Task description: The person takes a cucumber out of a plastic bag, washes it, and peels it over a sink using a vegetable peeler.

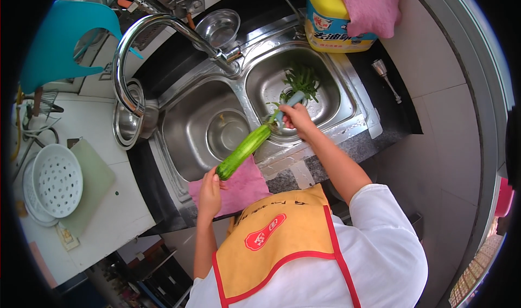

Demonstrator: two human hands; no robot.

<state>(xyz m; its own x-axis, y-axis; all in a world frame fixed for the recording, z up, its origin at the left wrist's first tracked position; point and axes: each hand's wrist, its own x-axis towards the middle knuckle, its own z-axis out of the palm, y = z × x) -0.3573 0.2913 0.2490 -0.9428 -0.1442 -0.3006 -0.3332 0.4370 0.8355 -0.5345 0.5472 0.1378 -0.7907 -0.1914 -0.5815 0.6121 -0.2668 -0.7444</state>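
A long green gourd or cucumber (245, 150), with paler peeled strips along it, lies slantwise over the divider of a double steel sink (179, 124). My left hand (211, 196) holds its lower end, above a pink cloth (243, 189) on the sink's front edge. My right hand (296, 119) is shut on a peeler with a grey-blue handle (296, 98), at the vegetable's far end; the blade is hard to make out. Green peelings (302, 81) lie in the right basin, by the drain. A round metal bowl (228, 133) sits in the left basin.
A curved chrome faucet (152, 20) arches over the left side. Behind the right basin stands a yellow-and-blue detergent jug (327, 27) with a pink cloth (372, 6) draped on it. Metal bowls (129, 120) are left of the sink, and a white colander (58, 181) is on the left counter.
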